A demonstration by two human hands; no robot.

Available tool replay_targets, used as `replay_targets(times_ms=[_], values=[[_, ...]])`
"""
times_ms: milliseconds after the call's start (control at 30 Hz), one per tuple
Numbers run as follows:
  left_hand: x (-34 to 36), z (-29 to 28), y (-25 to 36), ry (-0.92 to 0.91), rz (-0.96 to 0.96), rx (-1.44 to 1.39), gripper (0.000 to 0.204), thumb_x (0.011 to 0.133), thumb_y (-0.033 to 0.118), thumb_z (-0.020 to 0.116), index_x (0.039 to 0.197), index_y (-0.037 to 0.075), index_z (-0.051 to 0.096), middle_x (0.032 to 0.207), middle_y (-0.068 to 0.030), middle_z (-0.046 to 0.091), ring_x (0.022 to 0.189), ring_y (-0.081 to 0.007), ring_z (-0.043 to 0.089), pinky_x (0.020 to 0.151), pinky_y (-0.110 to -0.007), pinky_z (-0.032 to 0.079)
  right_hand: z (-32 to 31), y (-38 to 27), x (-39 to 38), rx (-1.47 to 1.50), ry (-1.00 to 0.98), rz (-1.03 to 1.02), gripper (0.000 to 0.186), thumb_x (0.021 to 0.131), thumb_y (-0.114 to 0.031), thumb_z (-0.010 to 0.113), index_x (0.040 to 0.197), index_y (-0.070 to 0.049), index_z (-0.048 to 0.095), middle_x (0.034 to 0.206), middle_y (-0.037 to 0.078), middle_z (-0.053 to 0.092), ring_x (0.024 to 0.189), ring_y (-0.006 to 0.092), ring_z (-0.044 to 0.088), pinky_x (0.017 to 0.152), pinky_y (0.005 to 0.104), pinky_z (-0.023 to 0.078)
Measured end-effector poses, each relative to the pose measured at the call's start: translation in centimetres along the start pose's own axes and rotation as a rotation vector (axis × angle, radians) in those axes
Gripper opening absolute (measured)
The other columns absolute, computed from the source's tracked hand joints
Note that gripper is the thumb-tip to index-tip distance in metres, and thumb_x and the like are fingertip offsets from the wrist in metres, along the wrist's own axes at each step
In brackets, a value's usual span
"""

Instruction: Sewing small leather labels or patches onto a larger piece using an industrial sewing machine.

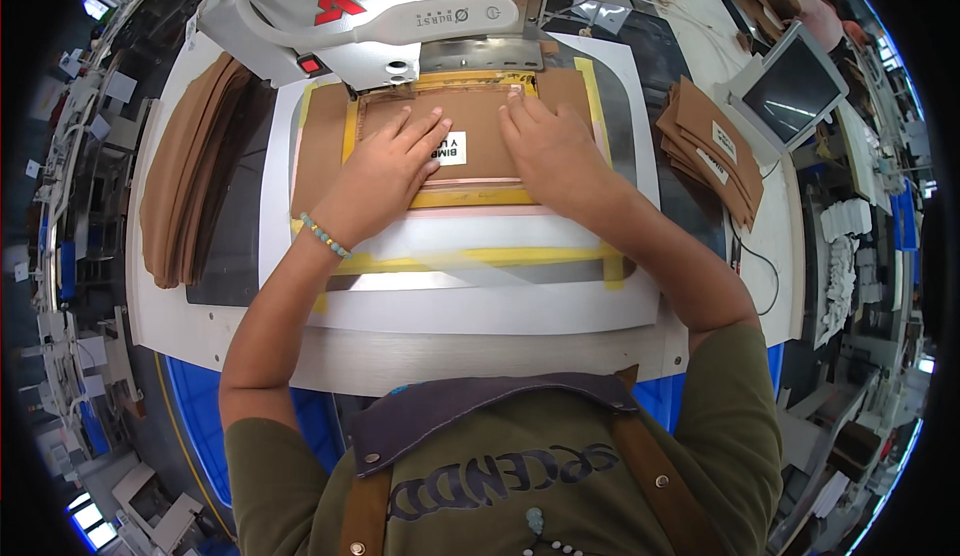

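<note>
A brown fabric panel with a white printed label lies inside a yellow-edged template frame in front of a large white sewing machine. My left hand rests palm down on the panel's left side, its fingers stretched toward the machine and beside the label. On the right side, my right hand lies flat over the panel and the frame's edge, fingers extended. Neither hand grips anything. Under the machine head, the panel's far edge is partly covered by the frame.
Folded brown pieces are stacked at the left. Several labelled brown panels lie at the right, near a tilted screen. A white sheet with yellow tape surrounds the frame. A black cable hangs at the right table edge.
</note>
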State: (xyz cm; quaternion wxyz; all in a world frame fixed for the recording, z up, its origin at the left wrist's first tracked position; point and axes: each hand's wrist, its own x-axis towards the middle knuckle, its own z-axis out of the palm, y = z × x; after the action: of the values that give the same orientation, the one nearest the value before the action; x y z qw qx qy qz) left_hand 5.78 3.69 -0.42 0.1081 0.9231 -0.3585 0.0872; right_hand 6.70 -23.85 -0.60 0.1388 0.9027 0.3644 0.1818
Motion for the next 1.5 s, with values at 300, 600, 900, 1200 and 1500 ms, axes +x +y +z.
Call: replay_targets(times_ms=[300,600,900,1200,1500], values=[[-0.3,0.3,0.5,-0.01,-0.113,0.151,0.051,0.105,0.03,0.065,0.147,0.002,0.058,0.156,-0.0151,0.056,0.137,-0.045,0.055,0.113,-0.047,0.047,0.0,-1.4,2.2,0.085,0.013,-0.038,0.042,0.088,-0.013,0.066,0.126,0.005,0.067,0.128,0.018,0.07,0.115,0.0226,0.063,0.074,0.0346,0.048],[-0.4,0.3,-0.3,0.054,-0.031,-0.027,0.042,0.106,0.017,0.062,0.144,-0.002,0.06,0.153,-0.0177,0.058,0.14,-0.0395,0.055,0.116,-0.046,0.046,0.2,-2.9,4.6,0.087,0.038,-0.069,0.033,0.085,-0.016,0.069,0.113,0.002,0.073,0.11,0.01,0.069,0.108,0.0216,0.063,0.068,0.0329,0.046],[-0.7,0.8,-1.2,0.105,-0.007,0.019,0.039,0.106,0.013,0.06,0.142,-0.002,0.062,0.151,-0.0147,0.061,0.14,-0.0373,0.056,0.116,-0.045,0.048,-1.3,-0.5,3.6,0.567,0.062,-0.156,0.041,0.1,-0.03,0.066,0.128,0.001,0.069,0.134,0.017,0.067,0.122,0.0302,0.062,0.097,0.0406,0.054],[-1.0,0.8,-2.3,0.074,-0.029,0.12,0.04,0.104,0.012,0.06,0.142,-0.001,0.062,0.15,-0.0139,0.061,0.135,-0.0359,0.057,0.112,-0.044,0.05,-3.0,2.2,-1.0,0.659,0.009,-0.094,0.033,0.101,-0.027,0.066,0.123,-0.002,0.069,0.145,0.018,0.062,0.131,0.0349,0.059,0.105,0.046,0.052],[-5.1,-2.9,-4.8,0.098,-0.125,-0.144,0.033,0.106,0.013,0.058,0.136,0.002,0.068,0.146,-0.0111,0.065,0.135,-0.0327,0.059,0.114,-0.043,0.049,-3.6,0.4,0.7,0.717,-0.125,-0.08,0.034,0.102,-0.017,0.064,0.133,-0.002,0.068,0.149,0.015,0.061,0.136,0.0332,0.056,0.115,0.0441,0.046]])
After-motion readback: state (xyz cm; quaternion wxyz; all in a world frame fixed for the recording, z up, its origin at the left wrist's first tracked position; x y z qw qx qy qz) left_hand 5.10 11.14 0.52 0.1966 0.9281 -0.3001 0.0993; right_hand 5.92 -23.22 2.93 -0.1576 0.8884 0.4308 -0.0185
